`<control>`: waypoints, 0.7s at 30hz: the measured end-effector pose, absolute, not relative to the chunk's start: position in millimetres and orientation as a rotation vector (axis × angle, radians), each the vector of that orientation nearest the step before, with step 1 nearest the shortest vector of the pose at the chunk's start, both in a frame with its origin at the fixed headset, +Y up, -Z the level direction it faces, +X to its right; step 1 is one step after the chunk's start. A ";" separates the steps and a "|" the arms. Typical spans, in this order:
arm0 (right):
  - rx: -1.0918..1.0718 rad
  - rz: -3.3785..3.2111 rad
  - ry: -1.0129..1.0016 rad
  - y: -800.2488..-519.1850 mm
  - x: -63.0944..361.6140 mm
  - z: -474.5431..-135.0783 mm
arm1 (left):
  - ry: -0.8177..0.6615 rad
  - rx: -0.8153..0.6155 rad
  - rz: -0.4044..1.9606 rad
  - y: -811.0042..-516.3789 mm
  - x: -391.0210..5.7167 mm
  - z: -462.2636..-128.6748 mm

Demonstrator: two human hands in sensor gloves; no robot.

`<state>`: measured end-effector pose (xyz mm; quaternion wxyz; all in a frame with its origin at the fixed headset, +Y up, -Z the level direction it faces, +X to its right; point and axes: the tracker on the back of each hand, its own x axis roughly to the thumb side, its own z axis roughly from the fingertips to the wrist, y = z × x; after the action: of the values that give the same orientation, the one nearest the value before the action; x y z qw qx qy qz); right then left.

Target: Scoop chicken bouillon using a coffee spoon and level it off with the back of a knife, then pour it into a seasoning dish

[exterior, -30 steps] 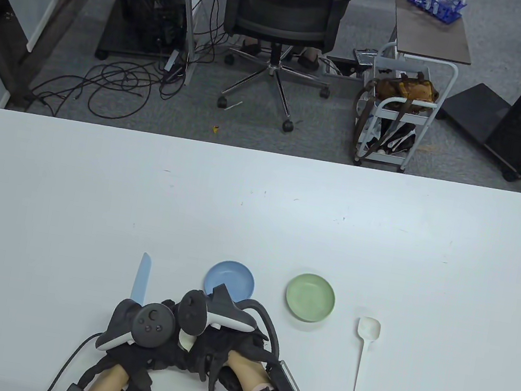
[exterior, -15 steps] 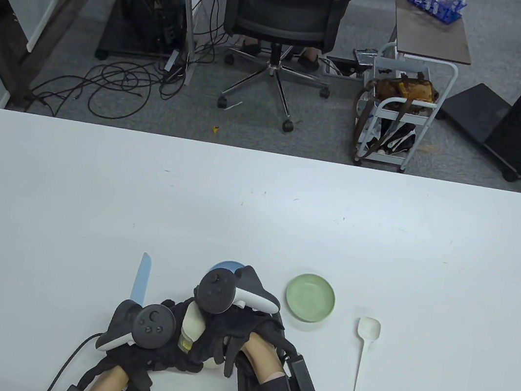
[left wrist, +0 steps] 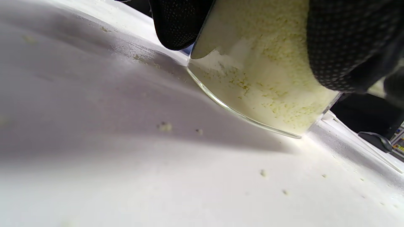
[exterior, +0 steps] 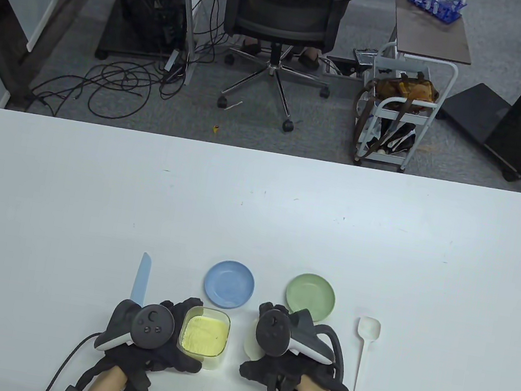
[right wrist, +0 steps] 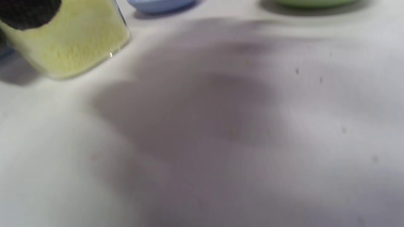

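Observation:
A clear square container [exterior: 204,336] of yellow chicken bouillon stands uncovered near the table's front edge. My left hand [exterior: 175,340] grips its left side; in the left wrist view the gloved fingers [left wrist: 341,41] wrap the container [left wrist: 268,88]. My right hand [exterior: 255,353] is just right of it and holds the cream lid [exterior: 248,346] low over the table. The white coffee spoon [exterior: 364,350] lies free at the right. The blue knife [exterior: 142,278] lies left of the container, its handle hidden under my left hand. A blue dish [exterior: 229,284] and a green dish [exterior: 310,297] sit behind.
Small bouillon crumbs dot the table [left wrist: 164,126] around the container. In the right wrist view the container [right wrist: 69,47] is at the upper left, and the blue dish [right wrist: 161,4] and green dish [right wrist: 312,2] lie along the top edge. The table's far half is bare white.
My right hand has taken the lid off the container and carried it to the right. The yellow powder now shows. My left hand has stayed on the container.

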<state>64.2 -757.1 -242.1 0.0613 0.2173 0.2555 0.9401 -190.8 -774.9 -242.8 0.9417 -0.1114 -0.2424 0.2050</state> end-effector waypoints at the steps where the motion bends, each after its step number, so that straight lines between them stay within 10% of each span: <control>1: 0.679 2.855 0.761 -764.8 62.4 -238.9 | -0.495 -0.229 0.419 -775.0 -190.8 -242.9; 11: 0.662 3.025 0.862 -800.6 55.4 -227.6 | -0.491 -0.237 0.422 -775.0 -191.0 -242.1; 21: 0.581 2.941 0.603 -764.9 86.2 -227.4 | -0.492 -0.243 0.425 -775.2 -191.1 -242.2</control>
<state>86.2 -764.9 -227.4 0.0416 0.1900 0.1971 0.9609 -191.1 -775.2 -242.2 0.9404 -0.1189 -0.2413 0.2081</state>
